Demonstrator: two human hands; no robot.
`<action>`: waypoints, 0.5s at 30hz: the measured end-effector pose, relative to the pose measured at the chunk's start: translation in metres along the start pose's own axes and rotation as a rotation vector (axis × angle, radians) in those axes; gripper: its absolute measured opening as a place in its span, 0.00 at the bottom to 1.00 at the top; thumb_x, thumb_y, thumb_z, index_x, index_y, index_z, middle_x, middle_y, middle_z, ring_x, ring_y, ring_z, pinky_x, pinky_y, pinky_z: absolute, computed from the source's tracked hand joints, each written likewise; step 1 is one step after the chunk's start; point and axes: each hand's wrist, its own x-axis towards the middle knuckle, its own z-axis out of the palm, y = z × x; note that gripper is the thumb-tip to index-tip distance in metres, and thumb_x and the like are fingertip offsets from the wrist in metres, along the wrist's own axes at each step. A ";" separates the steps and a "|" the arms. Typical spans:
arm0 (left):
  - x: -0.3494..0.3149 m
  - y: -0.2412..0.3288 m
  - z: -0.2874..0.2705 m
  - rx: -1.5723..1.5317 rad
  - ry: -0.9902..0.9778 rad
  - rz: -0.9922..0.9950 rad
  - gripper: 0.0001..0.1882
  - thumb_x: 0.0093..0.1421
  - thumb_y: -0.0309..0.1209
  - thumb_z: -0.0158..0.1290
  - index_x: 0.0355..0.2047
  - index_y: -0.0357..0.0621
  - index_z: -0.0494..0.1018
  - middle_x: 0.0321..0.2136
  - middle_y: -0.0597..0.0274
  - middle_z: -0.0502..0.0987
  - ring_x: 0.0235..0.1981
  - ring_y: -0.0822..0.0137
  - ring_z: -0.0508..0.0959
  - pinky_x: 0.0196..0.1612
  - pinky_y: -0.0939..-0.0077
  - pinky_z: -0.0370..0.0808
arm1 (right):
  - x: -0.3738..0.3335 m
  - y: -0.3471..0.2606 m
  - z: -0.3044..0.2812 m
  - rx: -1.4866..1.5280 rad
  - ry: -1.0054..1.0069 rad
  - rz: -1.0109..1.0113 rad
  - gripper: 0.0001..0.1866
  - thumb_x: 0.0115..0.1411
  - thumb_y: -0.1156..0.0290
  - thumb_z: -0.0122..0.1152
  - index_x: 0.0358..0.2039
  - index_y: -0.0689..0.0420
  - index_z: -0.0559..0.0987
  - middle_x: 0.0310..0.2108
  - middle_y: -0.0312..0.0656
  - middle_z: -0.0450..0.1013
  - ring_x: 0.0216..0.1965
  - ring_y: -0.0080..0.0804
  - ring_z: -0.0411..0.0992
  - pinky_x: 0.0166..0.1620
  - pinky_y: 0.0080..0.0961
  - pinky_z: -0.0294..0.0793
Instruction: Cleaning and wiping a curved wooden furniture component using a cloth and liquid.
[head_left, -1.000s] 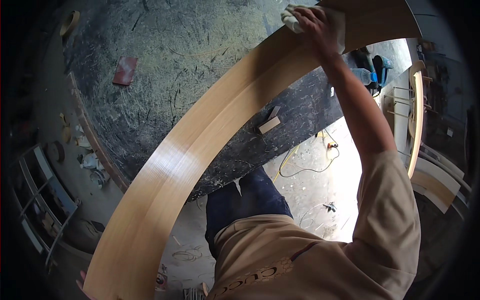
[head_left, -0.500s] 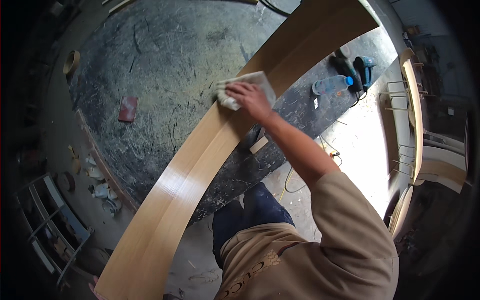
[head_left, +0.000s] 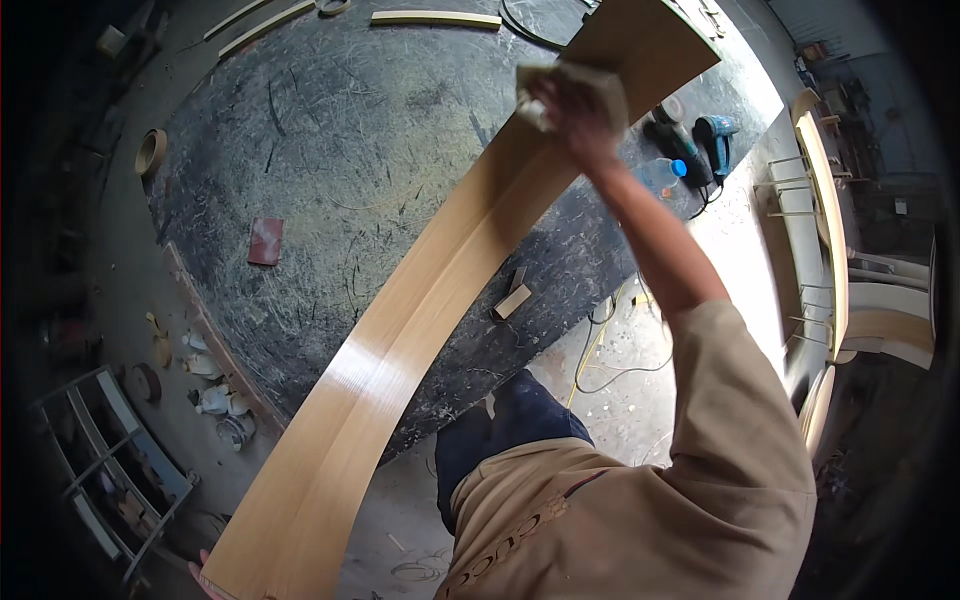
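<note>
A long, light-brown wooden board (head_left: 420,290), gently curved, runs diagonally from the far right to the lower left across a dark, scratched worktable. My right hand (head_left: 582,128) presses a pale cloth (head_left: 610,92) against its face near the far end; motion blurs the fingers a little. At the near end, low on the left, a few fingers of my left hand (head_left: 203,572) show at the board's edge. They grip it there, with the rest of that hand hidden by the wood.
Right of the board are a water bottle (head_left: 655,177), a teal power tool (head_left: 718,135) and cables. A small wooden block (head_left: 513,301) lies nearer. Red sandpaper (head_left: 265,242), a tape roll (head_left: 151,152) and wood strips (head_left: 435,19) lie left and far. Curved panels (head_left: 825,230) stand at right.
My right hand has slid the cloth along the board, away from me and to the right, toward the far end. My left hand stays at the near end.
</note>
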 end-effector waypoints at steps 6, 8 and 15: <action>-0.002 0.018 0.003 0.096 -0.030 -0.028 0.53 0.55 0.36 0.58 0.79 0.38 0.48 0.75 0.39 0.59 0.73 0.42 0.63 0.74 0.46 0.56 | -0.105 -0.344 -0.035 1.099 -0.584 0.167 0.36 0.64 0.65 0.60 0.73 0.49 0.69 0.79 0.42 0.57 0.80 0.44 0.52 0.79 0.53 0.48; -0.001 0.024 0.006 0.116 -0.054 -0.031 0.53 0.55 0.35 0.58 0.79 0.38 0.48 0.75 0.39 0.59 0.73 0.42 0.63 0.74 0.46 0.57 | -0.115 -0.419 -0.078 1.389 -0.534 0.018 0.34 0.67 0.62 0.60 0.73 0.48 0.69 0.78 0.41 0.58 0.80 0.42 0.51 0.79 0.51 0.47; -0.001 0.037 -0.021 0.123 -0.099 -0.038 0.53 0.55 0.34 0.58 0.80 0.39 0.48 0.75 0.40 0.59 0.72 0.43 0.63 0.74 0.48 0.57 | -0.121 -0.178 0.015 0.672 -0.476 -0.107 0.42 0.56 0.64 0.66 0.73 0.44 0.69 0.77 0.34 0.61 0.79 0.36 0.55 0.79 0.48 0.49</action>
